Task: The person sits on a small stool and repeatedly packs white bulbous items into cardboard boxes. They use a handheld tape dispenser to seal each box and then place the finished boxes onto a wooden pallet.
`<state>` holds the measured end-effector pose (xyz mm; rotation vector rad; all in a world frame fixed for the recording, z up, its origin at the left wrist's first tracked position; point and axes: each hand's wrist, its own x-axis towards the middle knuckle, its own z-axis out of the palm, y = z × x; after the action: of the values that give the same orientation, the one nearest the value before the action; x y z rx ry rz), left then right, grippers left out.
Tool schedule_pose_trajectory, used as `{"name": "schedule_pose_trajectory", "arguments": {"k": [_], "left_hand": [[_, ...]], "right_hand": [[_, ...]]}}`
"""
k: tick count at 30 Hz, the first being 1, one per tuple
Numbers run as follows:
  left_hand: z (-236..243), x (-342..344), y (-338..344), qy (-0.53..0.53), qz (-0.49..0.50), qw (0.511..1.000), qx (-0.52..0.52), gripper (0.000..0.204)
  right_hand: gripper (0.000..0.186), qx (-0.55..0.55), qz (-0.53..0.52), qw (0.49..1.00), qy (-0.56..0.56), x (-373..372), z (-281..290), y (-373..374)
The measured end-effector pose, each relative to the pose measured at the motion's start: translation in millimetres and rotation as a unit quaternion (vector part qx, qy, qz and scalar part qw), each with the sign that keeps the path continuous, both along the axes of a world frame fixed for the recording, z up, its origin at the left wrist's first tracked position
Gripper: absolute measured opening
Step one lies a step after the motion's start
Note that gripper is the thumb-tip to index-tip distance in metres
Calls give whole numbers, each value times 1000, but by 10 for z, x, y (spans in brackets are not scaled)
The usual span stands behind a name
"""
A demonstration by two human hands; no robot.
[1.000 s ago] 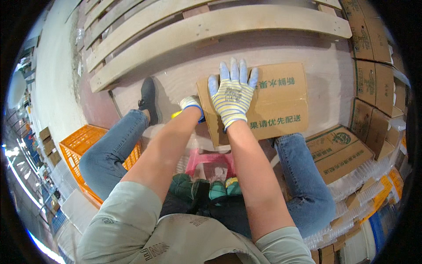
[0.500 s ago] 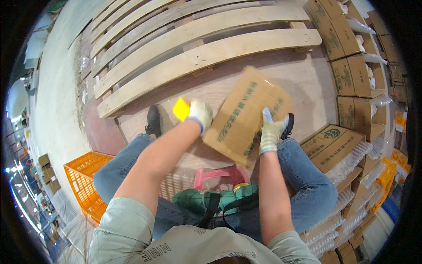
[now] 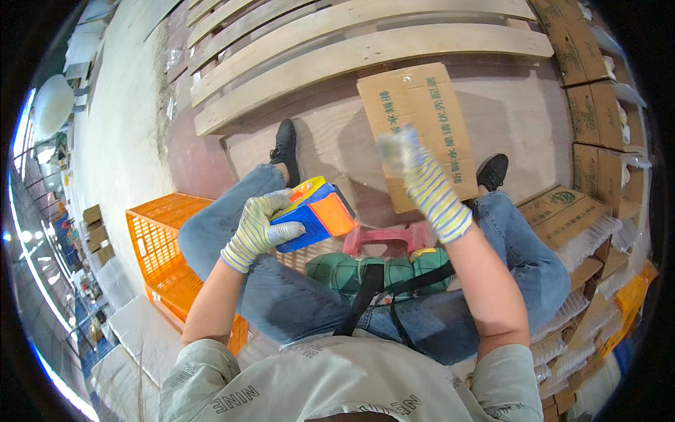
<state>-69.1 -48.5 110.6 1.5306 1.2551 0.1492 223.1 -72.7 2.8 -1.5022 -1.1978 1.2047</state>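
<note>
My left hand (image 3: pixel 261 228), in a striped work glove, is closed around a boxy blue, orange and yellow thing (image 3: pixel 316 218) above my left thigh; its exact kind is unclear. My gloved right hand (image 3: pixel 416 165) is in front of a brown cardboard carton (image 3: pixel 450 119) with green lettering. Motion smears its fingertips, and I cannot tell whether they touch the cardboard. The carton is on the floor between my feet, near the pallet.
A slatted wooden pallet (image 3: pixel 380 49) lies ahead. An orange plastic crate (image 3: pixel 165 232) sits by my left leg. Cardboard cartons (image 3: pixel 594 116) are stacked to my right, with clear plastic trays (image 3: pixel 587 243) nearby. A red plastic piece (image 3: pixel 387 238) and a green checked bundle (image 3: pixel 337 274) lie between my legs.
My left hand has drawn back toward my left knee, and the thing in it has turned to show blue and orange sides. The carton has swung more upright and is farther from me.
</note>
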Motion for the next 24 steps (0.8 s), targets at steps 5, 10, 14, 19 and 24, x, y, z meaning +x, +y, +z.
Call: {"name": "schedule_pose_trajectory", "arguments": {"k": [5,10,14,19,24], "left_hand": [[-67,188,-4,-14,-46,997,62,55],[11,422,112,148,-95,983,58,57],[-194,105,469,350,-73,931,78,58],[-1388,702,1090,504,-185,844,-21,61],[-2887,1380,871,442,-243,863,13,38]], "right_hand": [[65,-193,121,970,-85,-324,859,87],[38,-64,141,933,-324,307,-60,398],[38,-222,93,730,-640,2455,-835,651],[35,-268,139,716,-630,2211,-1688,913],[35,-334,125,823,-443,1759,-2782,602]]}}
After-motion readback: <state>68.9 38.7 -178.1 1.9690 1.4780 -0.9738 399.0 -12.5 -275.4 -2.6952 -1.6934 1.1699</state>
